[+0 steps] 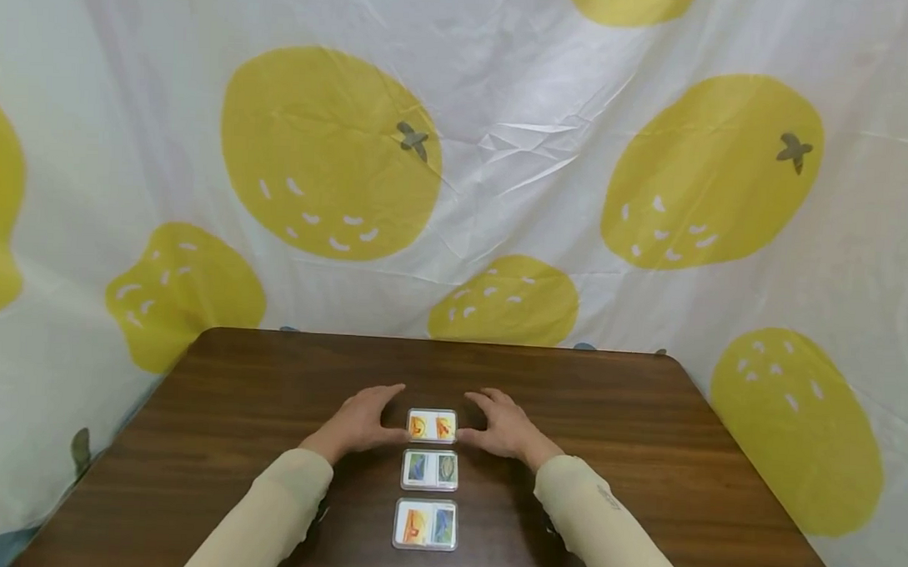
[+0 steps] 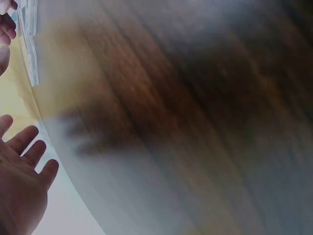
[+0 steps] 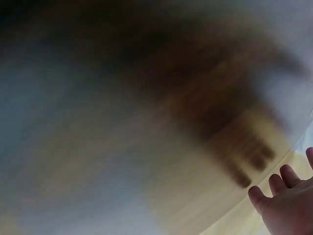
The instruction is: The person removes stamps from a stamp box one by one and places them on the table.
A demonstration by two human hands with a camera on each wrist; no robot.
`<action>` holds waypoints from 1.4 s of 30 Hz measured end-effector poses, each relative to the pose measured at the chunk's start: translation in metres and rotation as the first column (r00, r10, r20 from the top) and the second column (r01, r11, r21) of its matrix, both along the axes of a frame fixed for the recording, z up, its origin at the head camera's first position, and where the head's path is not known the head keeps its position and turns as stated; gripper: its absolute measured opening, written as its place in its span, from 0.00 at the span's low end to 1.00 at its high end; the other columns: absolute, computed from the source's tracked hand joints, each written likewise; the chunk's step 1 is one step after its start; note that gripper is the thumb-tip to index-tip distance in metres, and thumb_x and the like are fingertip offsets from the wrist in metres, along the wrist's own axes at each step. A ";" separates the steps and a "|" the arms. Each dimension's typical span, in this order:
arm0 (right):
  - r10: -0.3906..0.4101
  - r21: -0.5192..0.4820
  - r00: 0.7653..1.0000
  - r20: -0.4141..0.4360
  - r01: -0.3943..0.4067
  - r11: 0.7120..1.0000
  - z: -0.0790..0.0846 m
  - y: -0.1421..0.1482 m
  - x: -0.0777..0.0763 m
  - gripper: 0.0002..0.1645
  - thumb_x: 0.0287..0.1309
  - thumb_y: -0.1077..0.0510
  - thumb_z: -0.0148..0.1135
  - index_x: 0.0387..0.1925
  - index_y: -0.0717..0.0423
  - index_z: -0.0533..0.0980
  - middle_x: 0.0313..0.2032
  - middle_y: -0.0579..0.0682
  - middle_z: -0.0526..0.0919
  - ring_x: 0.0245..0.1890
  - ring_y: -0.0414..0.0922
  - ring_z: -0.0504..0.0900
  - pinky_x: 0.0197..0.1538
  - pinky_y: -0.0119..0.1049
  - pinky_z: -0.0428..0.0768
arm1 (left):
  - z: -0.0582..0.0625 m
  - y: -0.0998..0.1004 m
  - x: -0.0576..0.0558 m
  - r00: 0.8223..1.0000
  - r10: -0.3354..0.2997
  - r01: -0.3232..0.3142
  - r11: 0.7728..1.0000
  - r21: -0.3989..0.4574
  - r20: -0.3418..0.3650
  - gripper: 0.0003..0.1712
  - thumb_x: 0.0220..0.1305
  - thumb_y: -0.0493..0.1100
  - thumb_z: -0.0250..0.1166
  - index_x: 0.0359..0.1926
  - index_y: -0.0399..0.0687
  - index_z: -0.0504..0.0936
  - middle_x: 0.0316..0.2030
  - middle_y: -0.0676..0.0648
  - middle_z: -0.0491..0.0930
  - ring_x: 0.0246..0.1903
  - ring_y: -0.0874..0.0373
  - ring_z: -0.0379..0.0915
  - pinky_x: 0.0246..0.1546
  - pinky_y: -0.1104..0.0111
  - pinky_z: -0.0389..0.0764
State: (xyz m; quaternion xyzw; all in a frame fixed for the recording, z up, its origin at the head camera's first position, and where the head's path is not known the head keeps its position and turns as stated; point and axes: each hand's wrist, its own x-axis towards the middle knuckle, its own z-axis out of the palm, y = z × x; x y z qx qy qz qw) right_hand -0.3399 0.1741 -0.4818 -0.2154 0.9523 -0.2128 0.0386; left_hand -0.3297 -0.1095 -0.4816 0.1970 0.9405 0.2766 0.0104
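Three clear flat cases, each showing two small pictures side by side, lie in a column on the table. The far case [image 1: 432, 426] has two orange pictures, the middle case [image 1: 429, 470] two bluish-green ones, and the near case [image 1: 426, 524] one orange and one blue. My left hand [image 1: 361, 420] is at the left of the far case, thumb tip right at its edge, fingers spread. Mirroring it on the right, my right hand [image 1: 505, 427] has its thumb tip by the opposite edge. Extended fingers show in both wrist views, on the left hand [image 2: 24, 186] and the right hand [image 3: 288, 203].
The dark brown wooden table [image 1: 643, 457] has rounded far corners. Behind it and along its sides hangs a white cloth [image 1: 502, 202] printed with big yellow fruit. Blurred reflections of the hands show on the glossy tabletop in the wrist views.
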 end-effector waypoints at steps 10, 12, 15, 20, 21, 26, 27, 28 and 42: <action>0.016 0.033 1.000 0.006 -0.016 0.999 0.005 -0.003 -0.004 0.45 0.57 0.37 0.67 0.70 0.51 0.66 0.70 0.64 0.60 0.70 0.63 0.58 0.66 0.62 0.59 | -0.003 0.007 -0.002 0.998 -0.011 0.010 1.000 0.019 0.057 0.46 0.56 0.58 0.73 0.70 0.45 0.68 0.68 0.39 0.67 0.69 0.40 0.58 0.66 0.42 0.56; 0.016 0.038 1.000 0.014 -0.016 0.999 0.007 -0.004 -0.005 0.45 0.57 0.37 0.67 0.70 0.51 0.67 0.71 0.63 0.60 0.70 0.63 0.58 0.66 0.62 0.58 | -0.004 0.006 -0.002 0.998 -0.009 0.008 1.000 0.011 0.061 0.46 0.56 0.58 0.73 0.70 0.45 0.68 0.67 0.39 0.67 0.68 0.40 0.58 0.66 0.42 0.56; 0.030 0.046 0.999 0.027 -0.031 0.998 0.008 -0.008 -0.007 0.44 0.56 0.36 0.68 0.69 0.50 0.68 0.71 0.63 0.60 0.71 0.62 0.57 0.66 0.62 0.58 | -0.005 0.005 -0.002 0.998 -0.008 0.008 1.000 -0.009 0.058 0.45 0.56 0.58 0.73 0.70 0.45 0.69 0.67 0.39 0.68 0.68 0.39 0.59 0.65 0.42 0.57; 0.044 0.061 0.998 0.042 -0.046 0.997 0.008 -0.012 -0.010 0.42 0.56 0.37 0.69 0.68 0.48 0.69 0.70 0.62 0.60 0.71 0.62 0.57 0.67 0.63 0.57 | -0.004 0.006 -0.001 0.999 -0.030 0.031 0.999 -0.021 0.042 0.43 0.56 0.58 0.73 0.69 0.46 0.71 0.66 0.38 0.68 0.67 0.38 0.59 0.64 0.40 0.57; 0.045 0.062 0.998 0.042 -0.048 0.997 0.008 -0.012 -0.010 0.41 0.55 0.38 0.69 0.67 0.48 0.70 0.70 0.62 0.61 0.71 0.62 0.57 0.66 0.63 0.57 | -0.003 0.006 -0.001 0.999 -0.035 0.036 0.999 -0.021 0.041 0.43 0.56 0.58 0.72 0.69 0.46 0.71 0.66 0.38 0.68 0.67 0.38 0.59 0.64 0.40 0.57; 0.052 0.068 0.997 0.054 -0.056 0.996 0.008 -0.011 -0.011 0.41 0.55 0.39 0.70 0.67 0.48 0.70 0.70 0.62 0.61 0.71 0.61 0.57 0.67 0.63 0.57 | -0.004 0.009 -0.002 0.999 -0.047 0.048 0.998 -0.032 0.025 0.42 0.55 0.58 0.73 0.67 0.46 0.73 0.65 0.38 0.69 0.66 0.38 0.61 0.63 0.41 0.58; 0.053 0.070 0.997 0.060 -0.058 0.996 0.008 -0.010 -0.011 0.41 0.55 0.39 0.70 0.67 0.48 0.70 0.71 0.62 0.60 0.71 0.61 0.57 0.67 0.63 0.57 | -0.004 0.009 -0.003 0.999 -0.049 0.050 0.998 -0.034 0.023 0.42 0.55 0.58 0.73 0.67 0.46 0.73 0.65 0.38 0.70 0.66 0.39 0.61 0.63 0.41 0.59; 0.051 0.071 0.997 0.064 -0.055 0.996 0.007 -0.009 -0.011 0.42 0.54 0.39 0.70 0.67 0.48 0.70 0.71 0.62 0.60 0.71 0.61 0.57 0.67 0.63 0.57 | -0.005 0.010 -0.004 0.999 -0.051 0.052 0.998 -0.039 0.018 0.42 0.55 0.58 0.73 0.67 0.46 0.73 0.64 0.38 0.70 0.65 0.39 0.61 0.62 0.41 0.59; 0.072 0.093 0.996 0.055 -0.077 0.993 0.001 -0.013 -0.013 0.38 0.54 0.38 0.70 0.65 0.45 0.73 0.71 0.62 0.60 0.71 0.61 0.56 0.68 0.61 0.54 | -0.003 0.012 -0.008 0.999 -0.040 0.042 0.994 -0.100 0.015 0.40 0.53 0.59 0.74 0.64 0.50 0.76 0.61 0.40 0.71 0.63 0.41 0.62 0.61 0.45 0.61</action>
